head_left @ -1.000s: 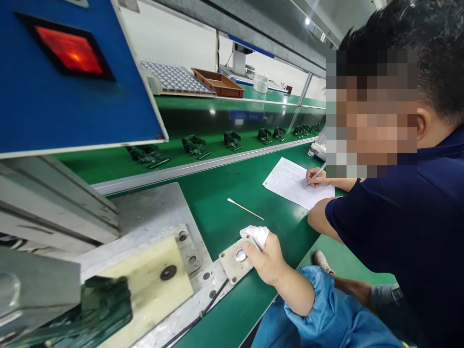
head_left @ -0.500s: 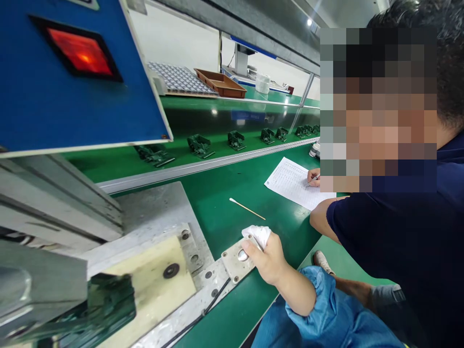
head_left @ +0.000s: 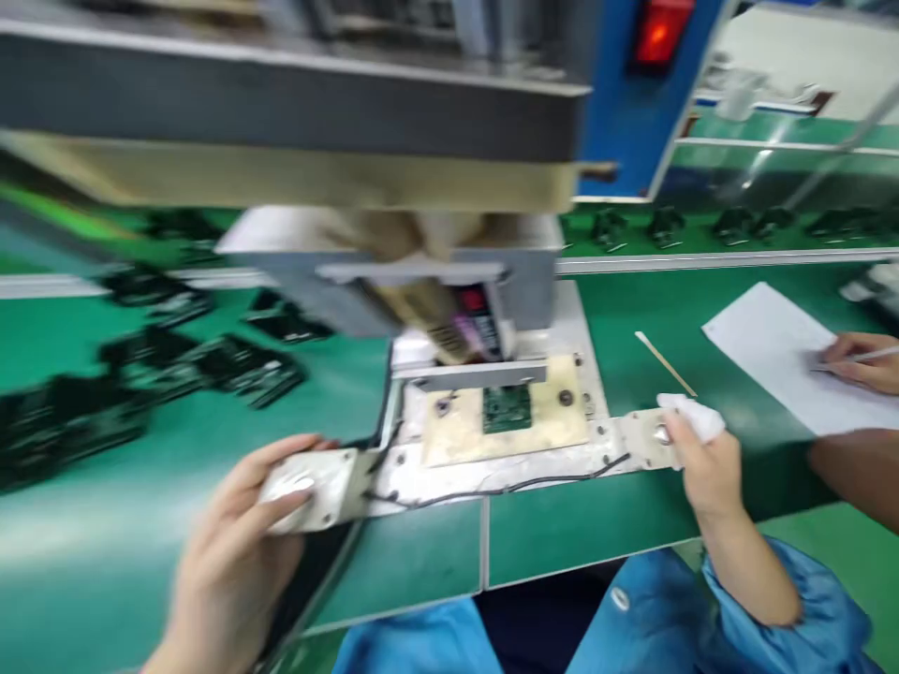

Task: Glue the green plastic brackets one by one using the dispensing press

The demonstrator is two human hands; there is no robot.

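My left hand grips the left push-button plate of the machine's base, thumb over its round metal button. On the other side, my right hand has its thumb at the button of the right push-button plate. Its fingers also hold a crumpled white tissue. Between the hands, a green circuit board lies on a cream fixture plate, under the machine's metal bar. A black cable runs along the base's front edge. The view is blurred by motion.
Dark circuit-board assemblies are piled at left; several more stand along the back belt. A cotton swab and a paper sheet lie at right, where another person's hand holds a pen. The machine head overhangs the fixture.
My view has swung left, bringing my left hand and the whole fixture into sight. My right hand stays at the right button plate with the tissue. The other person's hand still holds the pen.
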